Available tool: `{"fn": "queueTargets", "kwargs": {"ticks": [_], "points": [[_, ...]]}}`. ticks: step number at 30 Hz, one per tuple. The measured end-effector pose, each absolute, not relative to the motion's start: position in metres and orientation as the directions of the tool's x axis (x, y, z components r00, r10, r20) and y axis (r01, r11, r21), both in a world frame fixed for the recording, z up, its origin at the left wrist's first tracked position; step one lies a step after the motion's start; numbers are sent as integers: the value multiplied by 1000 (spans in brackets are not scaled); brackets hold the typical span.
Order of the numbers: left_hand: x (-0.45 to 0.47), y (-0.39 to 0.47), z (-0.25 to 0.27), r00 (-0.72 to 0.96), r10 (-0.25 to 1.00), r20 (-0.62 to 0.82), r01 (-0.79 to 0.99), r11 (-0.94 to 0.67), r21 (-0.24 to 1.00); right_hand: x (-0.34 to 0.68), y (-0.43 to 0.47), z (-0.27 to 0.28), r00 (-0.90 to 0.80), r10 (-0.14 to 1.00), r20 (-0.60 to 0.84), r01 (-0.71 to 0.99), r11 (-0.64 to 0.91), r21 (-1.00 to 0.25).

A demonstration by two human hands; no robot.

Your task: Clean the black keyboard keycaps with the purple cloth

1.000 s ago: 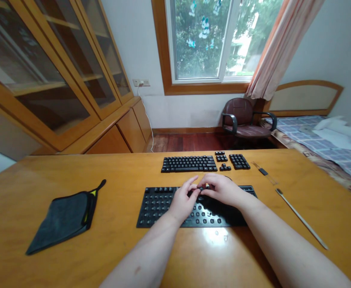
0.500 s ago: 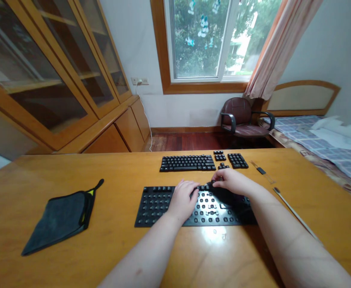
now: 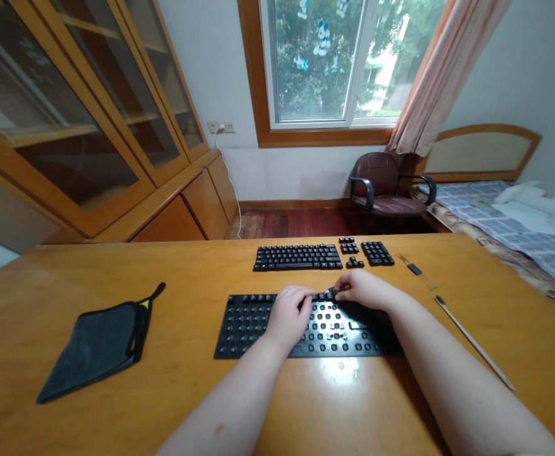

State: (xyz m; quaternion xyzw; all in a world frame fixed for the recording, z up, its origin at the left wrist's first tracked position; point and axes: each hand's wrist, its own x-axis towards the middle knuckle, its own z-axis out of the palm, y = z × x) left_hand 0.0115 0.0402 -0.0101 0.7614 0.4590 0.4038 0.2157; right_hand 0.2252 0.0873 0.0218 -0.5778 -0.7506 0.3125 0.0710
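Observation:
A black keyboard (image 3: 246, 326) lies on the wooden desk, its top row partly capped and the rows below showing bare switches. My left hand (image 3: 291, 316) rests over its middle, fingers stretched toward the top row and thumb apart. At the top row right of centre, my right hand (image 3: 360, 288) pinches a small dark keycap, mostly hidden by the fingertips. Behind the keyboard, loose black keycaps lie in groups: a large main block (image 3: 299, 258), small clusters (image 3: 349, 248), an arrow-key group (image 3: 354, 262) and a number-pad block (image 3: 377, 253).
A folded dark cloth (image 3: 92, 348) lies at the left of the desk (image 3: 177, 392). On the right are a wire keycap puller (image 3: 414, 269) and a thin brush (image 3: 474, 345). Beyond the desk stand an office chair (image 3: 376, 177), a bed (image 3: 533, 221) and a glass-fronted cabinet (image 3: 116, 107).
My right hand has shifted slightly, its fingertips lower against the top row, and the arrow-key group behind it shows more fully. My left hand stays on the keyboard.

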Motion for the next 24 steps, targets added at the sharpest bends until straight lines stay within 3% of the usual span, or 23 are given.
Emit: {"fn": "queueTargets", "kwargs": {"ticks": [17,24], "points": [[12,41,-12,234,881,411,518,-471,714,218,85,24,-306,930,-205,877,191,-442],[12,41,-11,259,884,389,545,-466,697,223,84,24,-325,908,-266,822,133,-553]]}}
